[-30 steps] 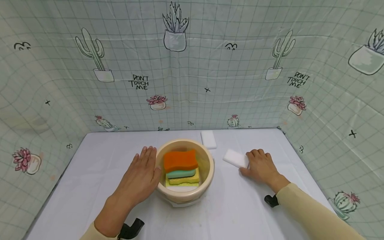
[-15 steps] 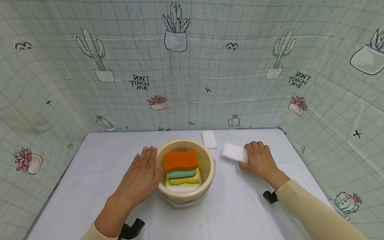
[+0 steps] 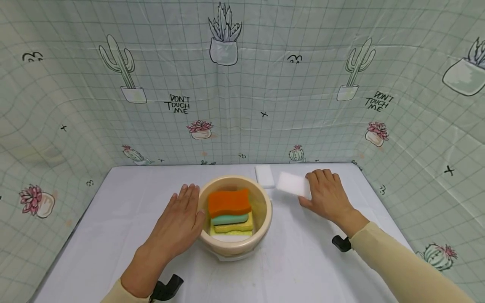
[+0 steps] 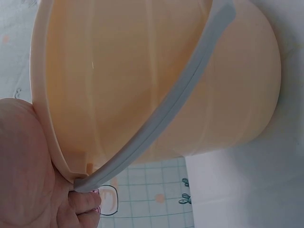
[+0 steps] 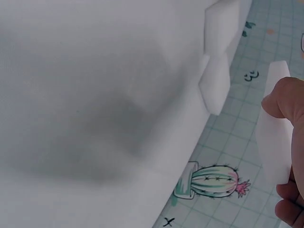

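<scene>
My right hand pinches a white sponge by its right end, thumb on one side and fingers on the other. In the right wrist view this sponge is above the table, its shadow falling on the cloth. My left hand lies with straight fingers against the left rim of a cream bucket. The left wrist view shows the bucket's outer wall and its grey handle hanging down. Inside the bucket an orange sponge lies on a green one, with yellow sponges beneath.
Another white sponge lies behind the bucket on the white-covered table; the right wrist view shows two white blocks there, close together. A checked cloth with cactus prints hangs round the table's back and sides.
My right hand has lifted the white sponge off the table and brought it slightly away from me and to the left. My left hand and the bucket stay put.
</scene>
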The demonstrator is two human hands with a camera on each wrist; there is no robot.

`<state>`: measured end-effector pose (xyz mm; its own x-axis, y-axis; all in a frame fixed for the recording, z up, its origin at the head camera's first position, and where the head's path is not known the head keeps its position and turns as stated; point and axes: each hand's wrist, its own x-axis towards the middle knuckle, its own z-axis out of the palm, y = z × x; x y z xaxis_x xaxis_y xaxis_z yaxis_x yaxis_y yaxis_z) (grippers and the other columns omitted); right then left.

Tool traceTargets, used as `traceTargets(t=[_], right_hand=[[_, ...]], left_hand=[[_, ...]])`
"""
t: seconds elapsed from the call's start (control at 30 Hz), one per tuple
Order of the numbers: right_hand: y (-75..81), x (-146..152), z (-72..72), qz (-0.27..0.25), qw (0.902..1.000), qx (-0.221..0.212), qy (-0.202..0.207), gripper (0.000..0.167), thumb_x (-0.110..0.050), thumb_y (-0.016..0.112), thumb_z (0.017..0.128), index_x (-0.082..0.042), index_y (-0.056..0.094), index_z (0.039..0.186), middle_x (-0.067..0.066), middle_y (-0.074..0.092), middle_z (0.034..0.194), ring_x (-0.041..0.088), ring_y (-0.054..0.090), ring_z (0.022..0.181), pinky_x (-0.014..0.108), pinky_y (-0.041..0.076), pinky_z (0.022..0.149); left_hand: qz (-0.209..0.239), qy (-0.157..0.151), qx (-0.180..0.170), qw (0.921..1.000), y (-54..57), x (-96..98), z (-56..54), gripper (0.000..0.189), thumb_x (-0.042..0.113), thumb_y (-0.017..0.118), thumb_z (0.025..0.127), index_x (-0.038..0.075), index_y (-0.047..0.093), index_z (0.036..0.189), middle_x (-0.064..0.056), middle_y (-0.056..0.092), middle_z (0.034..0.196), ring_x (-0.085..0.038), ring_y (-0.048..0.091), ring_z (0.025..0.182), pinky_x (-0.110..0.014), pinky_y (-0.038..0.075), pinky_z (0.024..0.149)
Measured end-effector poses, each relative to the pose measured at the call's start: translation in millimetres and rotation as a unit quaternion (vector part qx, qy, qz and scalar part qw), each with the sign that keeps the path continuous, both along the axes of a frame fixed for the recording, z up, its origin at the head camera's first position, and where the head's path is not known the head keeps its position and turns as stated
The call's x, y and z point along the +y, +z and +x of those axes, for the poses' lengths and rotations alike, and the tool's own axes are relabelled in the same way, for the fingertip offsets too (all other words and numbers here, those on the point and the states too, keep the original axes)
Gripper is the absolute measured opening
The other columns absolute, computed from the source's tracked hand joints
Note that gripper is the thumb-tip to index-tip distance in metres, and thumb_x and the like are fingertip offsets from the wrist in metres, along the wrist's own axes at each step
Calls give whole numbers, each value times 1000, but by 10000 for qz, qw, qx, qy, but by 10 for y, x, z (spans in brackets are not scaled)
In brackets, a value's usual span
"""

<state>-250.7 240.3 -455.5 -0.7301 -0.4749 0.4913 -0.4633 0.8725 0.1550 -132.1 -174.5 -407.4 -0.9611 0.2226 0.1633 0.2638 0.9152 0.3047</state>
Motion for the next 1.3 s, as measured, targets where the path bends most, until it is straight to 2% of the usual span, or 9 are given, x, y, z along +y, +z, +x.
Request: traceTargets(t=[0.23, 0.37, 0.5, 0.63, 0.73, 0.9, 1.07, 1.3], right_hand=[[238, -87, 12, -17, 9992, 349, 211, 67, -44, 88, 74, 4, 59, 109, 21, 62, 99, 41, 56, 90, 50, 45, 69], [455, -210, 42, -319, 9982, 397, 320, 66, -42, 89, 74, 4, 60, 112, 22, 64, 102, 43, 57, 92, 51, 45, 70], [694, -436, 143, -737, 9942, 441, 655, 67, -40, 90, 74, 3, 59, 115, 21, 64, 105, 43, 56, 93, 50, 44, 71], [836, -732, 308, -802, 9901, 367, 1091, 66, -43, 88, 76, 0, 59, 117, 18, 63, 108, 40, 55, 95, 46, 42, 73], [846, -950, 441, -652, 9887, 141, 1341, 63, -45, 86, 79, -2, 60, 117, 15, 64, 110, 36, 54, 97, 43, 41, 76], [771, -1230, 595, -142, 9880, -284, 1512, 62, -51, 85, 81, -7, 62, 117, 9, 64, 114, 29, 55, 103, 41, 45, 82], [700, -1370, 634, 252, 9857, -411, 1615, 64, -55, 87, 81, -9, 63, 119, 6, 64, 115, 25, 55, 104, 39, 45, 82], [654, -1400, 641, 239, 9824, -551, 1766, 74, -62, 89, 75, -9, 66, 121, 5, 65, 115, 24, 56, 103, 35, 43, 80]], left_hand=[[-41, 19, -8, 10000, 4, 2, -4, 64, 27, 44, 110, -9, 31, 161, -27, 34, 168, -42, 27, 159, -60, 23, 129], [-64, 27, -14, 10000, 14, 6, -7, 64, 27, 44, 110, -9, 31, 161, -27, 34, 168, -42, 27, 159, -60, 22, 130], [-69, 24, -33, 10000, 22, 14, -9, 64, 27, 43, 110, -9, 31, 161, -27, 34, 168, -43, 27, 159, -60, 22, 129], [-63, 26, -47, 10000, 28, 17, -3, 64, 27, 43, 110, -9, 31, 161, -27, 34, 167, -43, 27, 159, -60, 22, 129], [-69, 35, -40, 10000, 28, 18, 2, 63, 27, 44, 110, -10, 32, 160, -28, 34, 167, -43, 27, 159, -60, 22, 129], [-58, 46, -21, 10000, 21, 15, 5, 63, 26, 44, 110, -11, 33, 160, -28, 35, 167, -44, 28, 159, -61, 23, 129], [-25, 45, 25, 10000, 10, 9, 2, 63, 26, 44, 109, -11, 33, 160, -28, 36, 166, -43, 27, 159, -60, 24, 129], [41, 11, 40, 10000, 0, 3, 5, 63, 26, 44, 110, -10, 33, 160, -28, 36, 166, -43, 28, 159, -60, 25, 129]])
